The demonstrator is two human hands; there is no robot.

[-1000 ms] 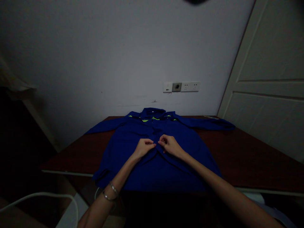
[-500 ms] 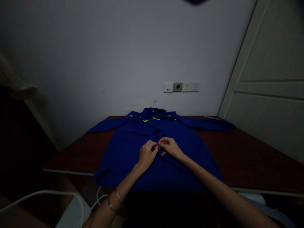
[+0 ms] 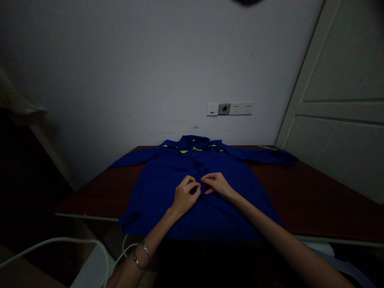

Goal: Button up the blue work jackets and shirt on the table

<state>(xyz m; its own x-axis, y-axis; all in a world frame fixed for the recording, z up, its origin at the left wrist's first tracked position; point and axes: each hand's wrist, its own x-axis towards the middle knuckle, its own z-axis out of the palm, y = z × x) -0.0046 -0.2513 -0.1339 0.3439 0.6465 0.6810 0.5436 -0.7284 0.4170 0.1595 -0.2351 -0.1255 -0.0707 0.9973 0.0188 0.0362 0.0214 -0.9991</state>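
Observation:
A blue long-sleeved jacket [image 3: 162, 200] with yellow-green trim lies spread on a reddish-brown table, its collar toward the wall and its sleeves out to both sides. My left hand [image 3: 186, 193] is over the middle of the front, thumb and fingertips pinched together at the front edge of the jacket. Close beside it on the right, my right hand [image 3: 218, 185] is also pinched, its fingertips at the same front opening. The small part between the fingertips is too dark to make out clearly. Lower hem fabric hangs at the table's near edge.
The table [image 3: 318, 200] stands against a pale wall with a row of sockets [image 3: 230, 109]. A panelled door [image 3: 339, 120] is at the right. At the lower left, a white cable [image 3: 75, 240] runs past a white box-like object [image 3: 91, 268].
Both hands stay at the jacket's front. Their fingertips have drawn slightly apart, and my left hand's thumb and finger now form a rounder loop. The jacket lies almost unchanged.

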